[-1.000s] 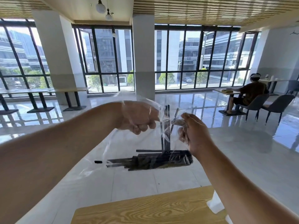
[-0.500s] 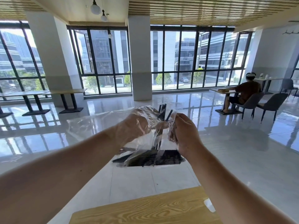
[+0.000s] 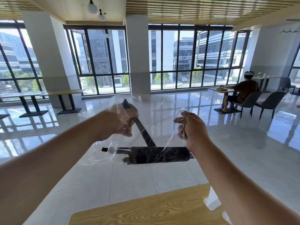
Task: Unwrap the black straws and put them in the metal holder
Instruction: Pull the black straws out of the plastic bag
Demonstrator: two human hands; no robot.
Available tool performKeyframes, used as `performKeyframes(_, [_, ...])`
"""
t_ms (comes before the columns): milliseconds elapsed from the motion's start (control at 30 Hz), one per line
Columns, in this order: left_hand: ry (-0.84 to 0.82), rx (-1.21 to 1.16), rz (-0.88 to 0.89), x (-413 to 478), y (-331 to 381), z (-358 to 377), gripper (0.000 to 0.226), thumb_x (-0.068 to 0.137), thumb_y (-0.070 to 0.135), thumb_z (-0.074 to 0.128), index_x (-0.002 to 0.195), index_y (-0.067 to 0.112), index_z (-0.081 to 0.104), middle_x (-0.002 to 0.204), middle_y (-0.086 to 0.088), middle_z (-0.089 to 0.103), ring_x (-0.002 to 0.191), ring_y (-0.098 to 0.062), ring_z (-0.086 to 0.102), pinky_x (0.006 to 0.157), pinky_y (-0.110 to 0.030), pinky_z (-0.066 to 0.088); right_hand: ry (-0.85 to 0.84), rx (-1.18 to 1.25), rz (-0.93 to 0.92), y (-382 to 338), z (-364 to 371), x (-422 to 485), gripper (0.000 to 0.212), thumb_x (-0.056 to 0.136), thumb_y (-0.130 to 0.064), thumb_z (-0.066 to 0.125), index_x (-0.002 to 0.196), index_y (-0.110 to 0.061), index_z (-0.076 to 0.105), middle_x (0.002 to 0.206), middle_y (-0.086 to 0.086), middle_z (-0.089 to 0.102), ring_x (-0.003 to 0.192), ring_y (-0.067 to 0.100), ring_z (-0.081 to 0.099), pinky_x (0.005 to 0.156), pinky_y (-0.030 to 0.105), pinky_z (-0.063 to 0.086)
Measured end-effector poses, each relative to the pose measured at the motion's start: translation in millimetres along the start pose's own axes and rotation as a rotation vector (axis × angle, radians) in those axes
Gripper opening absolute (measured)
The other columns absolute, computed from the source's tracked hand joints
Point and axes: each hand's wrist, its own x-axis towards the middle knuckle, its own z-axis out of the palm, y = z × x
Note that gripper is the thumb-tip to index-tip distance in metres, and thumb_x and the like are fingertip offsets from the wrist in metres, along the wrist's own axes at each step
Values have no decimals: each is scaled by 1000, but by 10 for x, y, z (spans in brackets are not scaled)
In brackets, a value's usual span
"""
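Both hands are raised above the wooden counter (image 3: 146, 210), with a clear plastic bag (image 3: 105, 153) stretched between them. The left hand (image 3: 120, 122), draped in the film, is clenched round one black straw (image 3: 145, 133) slanting up from the bundle of black straws (image 3: 160, 155), which lies crosswise in the bag's bottom. The right hand (image 3: 190, 129) pinches the bag's other edge.

White pillar (image 3: 138, 62) mid-room. Right of pillar: seated person (image 3: 243, 90) at a small table (image 3: 215, 89), two grey chairs (image 3: 270, 100) beside. Left of pillar: long tables (image 3: 63, 92). Above-left: lamps (image 3: 92, 7). Nearer than pillar: wooden tabletop (image 3: 146, 210).
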Motion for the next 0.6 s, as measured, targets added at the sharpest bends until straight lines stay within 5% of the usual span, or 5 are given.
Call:
performKeyframes(233, [-202,-496,1,-87,-161,-224,11,91,14,66,93,13,76,98,-15,80,83,-25,79,76,-39,66,19,105,59,-26,-1,83,14,107,-19,58,107,-15,72,72,3,79,41,10,46,42,21,37])
performKeyframes(367, [-289,-170,-176,-28,-319,-185,23,108,20,51,129,14,60,114,-20,78,82,-25,77,74,-38,63,8,118,50,-27,37,88,12,105,-19,61,105,-14,72,71,3,78,40,7,46,38,22,33])
performKeyframes(600, [-134,50,-91,14,-397,-431,31,84,42,82,106,21,80,109,-5,81,70,-18,74,57,-29,58,-1,162,51,-91,11,92,13,105,-18,60,111,-16,71,70,2,75,41,10,42,41,21,31])
